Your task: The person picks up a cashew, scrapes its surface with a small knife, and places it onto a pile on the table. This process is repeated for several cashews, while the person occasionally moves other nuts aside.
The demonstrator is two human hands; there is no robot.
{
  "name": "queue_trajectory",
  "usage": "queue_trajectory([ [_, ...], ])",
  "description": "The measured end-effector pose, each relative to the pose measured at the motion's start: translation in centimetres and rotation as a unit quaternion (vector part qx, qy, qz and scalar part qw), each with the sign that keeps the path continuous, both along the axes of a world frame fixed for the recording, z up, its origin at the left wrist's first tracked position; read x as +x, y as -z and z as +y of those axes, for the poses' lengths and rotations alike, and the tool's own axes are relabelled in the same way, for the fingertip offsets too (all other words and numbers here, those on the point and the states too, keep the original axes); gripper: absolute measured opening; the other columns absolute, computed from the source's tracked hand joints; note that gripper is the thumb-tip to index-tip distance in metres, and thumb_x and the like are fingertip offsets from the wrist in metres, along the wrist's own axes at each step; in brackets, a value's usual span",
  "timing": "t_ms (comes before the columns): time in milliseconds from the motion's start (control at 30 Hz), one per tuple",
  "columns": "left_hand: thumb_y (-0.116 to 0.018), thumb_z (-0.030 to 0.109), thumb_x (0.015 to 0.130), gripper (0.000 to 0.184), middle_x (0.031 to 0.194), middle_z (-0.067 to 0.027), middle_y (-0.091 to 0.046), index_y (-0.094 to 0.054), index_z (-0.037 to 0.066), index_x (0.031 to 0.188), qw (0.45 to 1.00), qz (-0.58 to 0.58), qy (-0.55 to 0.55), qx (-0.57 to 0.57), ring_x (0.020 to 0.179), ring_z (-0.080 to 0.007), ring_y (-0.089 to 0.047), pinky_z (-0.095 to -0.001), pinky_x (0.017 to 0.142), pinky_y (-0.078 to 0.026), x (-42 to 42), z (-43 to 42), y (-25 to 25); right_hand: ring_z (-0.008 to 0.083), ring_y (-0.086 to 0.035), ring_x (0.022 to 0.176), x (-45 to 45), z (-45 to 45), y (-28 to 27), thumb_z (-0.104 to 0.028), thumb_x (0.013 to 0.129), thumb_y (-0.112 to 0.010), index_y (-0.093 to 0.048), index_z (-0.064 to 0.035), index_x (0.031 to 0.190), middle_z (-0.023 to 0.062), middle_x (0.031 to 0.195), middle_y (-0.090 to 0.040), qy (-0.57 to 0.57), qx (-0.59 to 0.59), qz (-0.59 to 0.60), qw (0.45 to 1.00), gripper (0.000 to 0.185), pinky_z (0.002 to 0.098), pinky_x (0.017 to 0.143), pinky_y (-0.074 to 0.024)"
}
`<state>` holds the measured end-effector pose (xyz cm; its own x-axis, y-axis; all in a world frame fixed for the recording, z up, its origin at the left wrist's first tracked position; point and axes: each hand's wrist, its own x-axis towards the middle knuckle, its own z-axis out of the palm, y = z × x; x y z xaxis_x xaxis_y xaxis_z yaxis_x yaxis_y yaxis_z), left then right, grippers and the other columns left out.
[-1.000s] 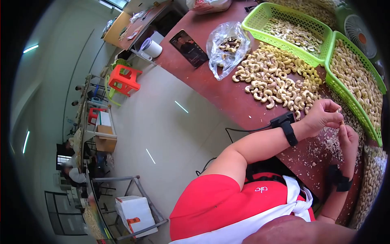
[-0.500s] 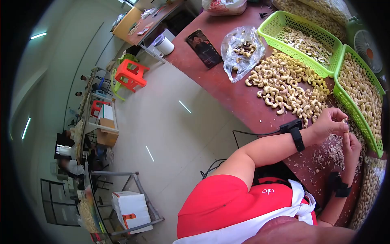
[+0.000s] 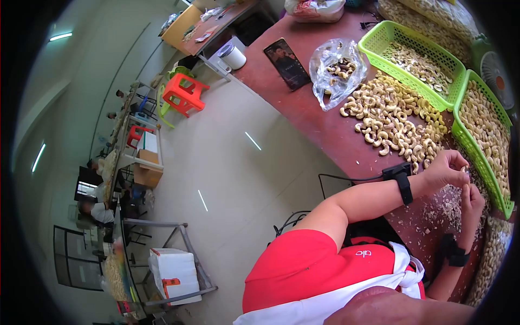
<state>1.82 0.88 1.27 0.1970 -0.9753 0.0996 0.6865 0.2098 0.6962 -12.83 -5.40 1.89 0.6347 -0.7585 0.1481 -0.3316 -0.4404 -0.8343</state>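
My left hand is closed in a pinch over the table's near side, a small pale cashew nut at its fingertips. Just below it, my right hand is also closed, thumb and fingers raised to the same nut; the fingers partly cover it. Beyond the left hand spreads a loose heap of cashews with brownish skins. Skin flakes and crumbs lie under and around both hands. Right beside the hands stands a long green basket filled with cashews.
A second green basket holds paler nut pieces. Near it lie a clear plastic bag with darker nuts and a phone. Bags of cashews and a small fan flank the table. A red stool stands on the floor.
The whole view has shifted slightly, so the table things appear a little farther right and down. Both hands stay together at the nut, with small finger movement.
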Motion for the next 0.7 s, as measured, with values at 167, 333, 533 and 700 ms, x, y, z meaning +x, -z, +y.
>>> queue_trajectory([
  [167, -0.067, 0.004, 0.061, 0.030, 0.075, -0.0042, -0.051, -0.047, 0.001, 0.084, 1.000, 0.012, -0.001, -0.008, 0.065, -0.0119, -0.055, -0.0247, 0.058, -0.049, 0.0, 0.1, -0.1, 0.0057, -0.028, 0.051, -0.4, -0.7, 0.8, -0.015, 0.083, -0.044, -0.039, -0.0013, 0.062, -0.0024, 0.054, -0.031, 0.003, -0.008, 0.014, 1.000, 0.025, 0.0222, 0.044, -0.0239],
  [333, -0.068, 0.004, 0.060, 0.031, 0.076, -0.0045, -0.051, -0.048, 0.001, 0.084, 1.000, 0.007, -0.010, 0.003, 0.066, -0.0117, -0.054, -0.0246, 0.057, -0.049, -0.1, 0.1, 0.0, 0.0056, -0.026, 0.050, -0.6, -1.3, 1.9, -0.015, 0.083, -0.044, -0.038, -0.0023, 0.062, -0.0029, 0.054, -0.029, 0.005, -0.025, 0.011, 1.000, 0.025, 0.0220, 0.043, -0.0228],
  [533, -0.068, 0.004, 0.059, 0.031, 0.074, -0.0051, -0.050, -0.048, 0.001, 0.082, 1.000, -0.006, -0.014, -0.001, 0.065, -0.0115, -0.053, -0.0241, 0.056, -0.049, -0.1, 0.2, 0.0, 0.0042, -0.026, 0.049, -1.0, -1.8, 2.7, -0.016, 0.084, -0.043, -0.040, -0.0031, 0.063, -0.0046, 0.054, -0.030, -0.002, -0.016, 0.011, 1.000, 0.025, 0.0209, 0.042, -0.0204],
  [700, -0.068, 0.003, 0.057, 0.031, 0.073, -0.0045, -0.049, -0.048, 0.001, 0.081, 1.000, -0.005, -0.022, -0.007, 0.063, -0.0110, -0.052, -0.0242, 0.054, -0.048, -0.4, -0.1, 0.4, 0.0040, -0.026, 0.049, -1.2, -1.9, 2.8, -0.016, 0.084, -0.043, -0.040, -0.0033, 0.063, -0.0047, 0.054, -0.030, -0.001, -0.014, 0.010, 1.000, 0.025, 0.0205, 0.043, -0.0203],
])
